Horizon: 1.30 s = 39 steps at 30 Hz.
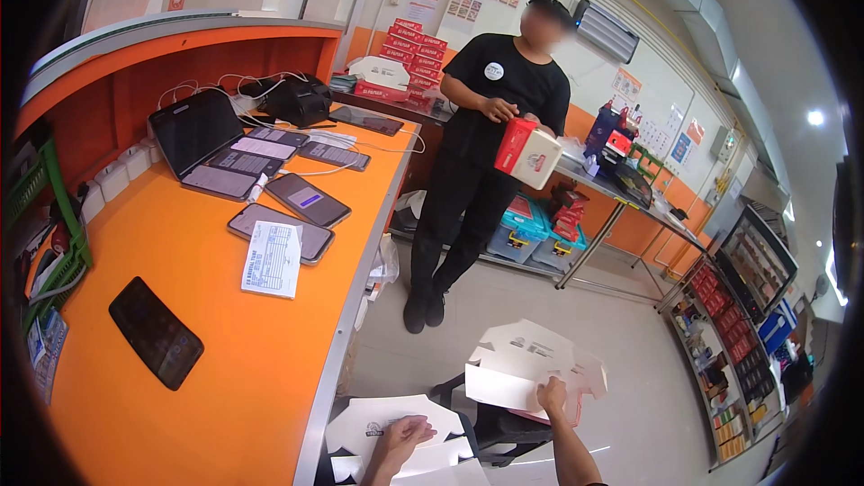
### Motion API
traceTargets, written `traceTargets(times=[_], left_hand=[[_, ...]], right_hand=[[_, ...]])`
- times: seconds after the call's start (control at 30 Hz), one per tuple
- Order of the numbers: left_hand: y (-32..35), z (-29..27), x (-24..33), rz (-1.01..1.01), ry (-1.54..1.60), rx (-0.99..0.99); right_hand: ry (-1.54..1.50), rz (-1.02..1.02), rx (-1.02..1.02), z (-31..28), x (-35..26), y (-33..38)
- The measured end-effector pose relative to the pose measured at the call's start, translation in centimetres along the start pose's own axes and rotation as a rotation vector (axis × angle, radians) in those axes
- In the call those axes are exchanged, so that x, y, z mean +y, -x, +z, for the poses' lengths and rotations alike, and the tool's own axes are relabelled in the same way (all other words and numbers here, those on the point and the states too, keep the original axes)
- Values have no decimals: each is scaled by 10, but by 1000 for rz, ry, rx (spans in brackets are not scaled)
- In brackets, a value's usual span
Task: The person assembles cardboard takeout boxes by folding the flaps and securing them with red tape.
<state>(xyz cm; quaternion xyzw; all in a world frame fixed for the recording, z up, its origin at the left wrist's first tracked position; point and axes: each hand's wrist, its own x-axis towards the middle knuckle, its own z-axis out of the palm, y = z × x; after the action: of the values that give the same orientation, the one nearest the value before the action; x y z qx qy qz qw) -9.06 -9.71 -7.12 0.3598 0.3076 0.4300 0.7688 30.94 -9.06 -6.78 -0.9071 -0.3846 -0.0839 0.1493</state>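
Observation:
My right hand point(553, 398) is closed on the near part of an unfolded white carton point(522, 355). Red shows along that carton's right and lower side, and it rests over a dark stool point(508, 432). Lower left, my left hand point(405, 441) lies over another flat white carton blank point(373, 416) with cut flaps and a small dark print. Its fingers are stretched out and I see nothing held in them. More white card lies under the left wrist, cut off by the lower edge.
An orange counter point(207, 360) on the left bears several phones, a notepad point(272, 258) and cables. Ahead, a person in black point(504, 81) holds a red and white box point(529, 153). Red cartons point(414, 58) are stacked behind; shelves point(720, 351) stand at the right.

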Motion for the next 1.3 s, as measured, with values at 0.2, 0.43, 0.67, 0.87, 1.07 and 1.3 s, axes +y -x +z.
traceTargets(times=[0.2,0.43,0.67,0.87,1.07,1.3], left_hand=[[-2,3,-2,5,28,-12],[-4,0,-9,-39,-18,40],[1,3,5,-41,-59,17],[5,13,22,-55,-84,16],[4,9,20,-56,-76,25],[3,6,16,-27,-67,28]], right_hand=[[-248,-165,63,14,22,-2],[-251,-142,-15,-17,-7,-10],[-307,-157,-113,16,-3,-11],[-305,-129,-13,-8,-8,-8],[-180,-4,28,-29,10,-3],[88,36,247,-22,80,15]])
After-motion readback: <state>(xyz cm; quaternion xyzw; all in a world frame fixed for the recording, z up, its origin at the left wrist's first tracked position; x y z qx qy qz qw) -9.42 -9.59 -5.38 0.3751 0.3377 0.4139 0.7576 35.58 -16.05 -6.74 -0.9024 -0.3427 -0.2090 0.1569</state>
